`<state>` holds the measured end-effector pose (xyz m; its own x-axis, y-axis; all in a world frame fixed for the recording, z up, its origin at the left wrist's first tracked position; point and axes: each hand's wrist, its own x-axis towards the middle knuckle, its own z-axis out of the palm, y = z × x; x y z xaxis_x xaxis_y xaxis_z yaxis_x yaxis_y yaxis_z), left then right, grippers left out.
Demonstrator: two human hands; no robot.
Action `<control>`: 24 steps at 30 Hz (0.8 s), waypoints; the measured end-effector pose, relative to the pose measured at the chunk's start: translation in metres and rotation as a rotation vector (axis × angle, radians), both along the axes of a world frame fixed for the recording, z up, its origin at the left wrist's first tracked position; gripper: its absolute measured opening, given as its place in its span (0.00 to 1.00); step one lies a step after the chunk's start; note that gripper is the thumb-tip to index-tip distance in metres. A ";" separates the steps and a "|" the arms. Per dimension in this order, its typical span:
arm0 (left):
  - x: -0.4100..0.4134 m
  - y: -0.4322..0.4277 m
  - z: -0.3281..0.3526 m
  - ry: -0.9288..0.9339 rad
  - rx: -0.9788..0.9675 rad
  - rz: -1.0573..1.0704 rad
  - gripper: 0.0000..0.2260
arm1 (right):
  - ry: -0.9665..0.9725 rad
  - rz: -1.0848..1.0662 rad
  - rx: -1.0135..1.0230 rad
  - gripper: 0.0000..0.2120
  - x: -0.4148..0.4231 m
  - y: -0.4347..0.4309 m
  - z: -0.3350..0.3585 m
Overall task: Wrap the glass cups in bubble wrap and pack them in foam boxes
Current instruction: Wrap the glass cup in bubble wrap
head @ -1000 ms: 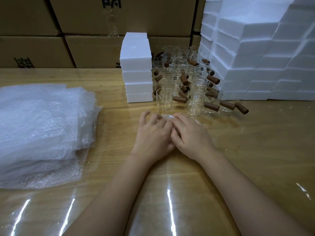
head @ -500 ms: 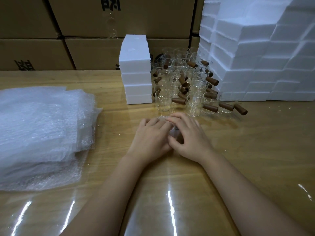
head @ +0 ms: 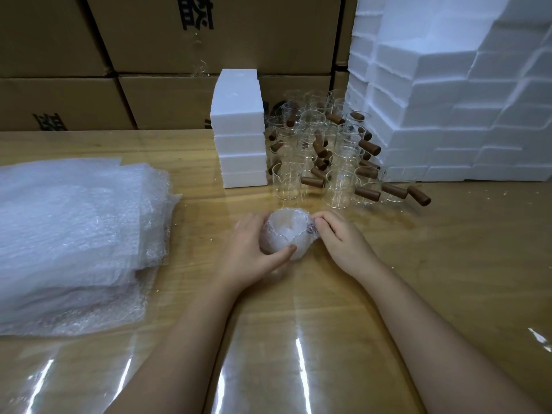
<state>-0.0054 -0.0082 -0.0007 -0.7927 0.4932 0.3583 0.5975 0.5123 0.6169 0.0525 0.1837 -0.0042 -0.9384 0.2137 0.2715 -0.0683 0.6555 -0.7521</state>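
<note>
Bubble-wrapped cup (head: 283, 237) at mid-table (head: 448, 264), left hand (head: 251, 258) curled round it w/ thumb across the front. Right hand (head: 340, 243) pinches the wrap at the handle side (handle barely shows thru). Bare glass cups (head: 328, 162) just behind, beside foam boxes (head: 239, 130); bubble wrap stack (head: 74, 234) at left.

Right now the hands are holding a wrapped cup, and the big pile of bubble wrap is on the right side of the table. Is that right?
Not quite. The head view shows the pile of bubble wrap on the left side of the table, not the right. The left hand and right hand do hold the wrapped cup.
</note>
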 end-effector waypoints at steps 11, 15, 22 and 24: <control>-0.002 -0.005 -0.004 -0.196 0.348 -0.012 0.28 | 0.023 0.037 -0.041 0.11 0.000 -0.001 0.001; -0.006 -0.004 -0.002 -0.245 0.433 0.094 0.04 | 0.079 -0.008 -0.014 0.15 0.003 -0.001 0.004; -0.008 -0.004 -0.006 -0.220 0.418 0.069 0.07 | 0.126 0.046 0.322 0.30 0.008 -0.009 0.002; -0.008 -0.003 -0.005 -0.208 0.435 0.096 0.05 | 0.149 -0.008 0.271 0.29 0.007 -0.007 0.002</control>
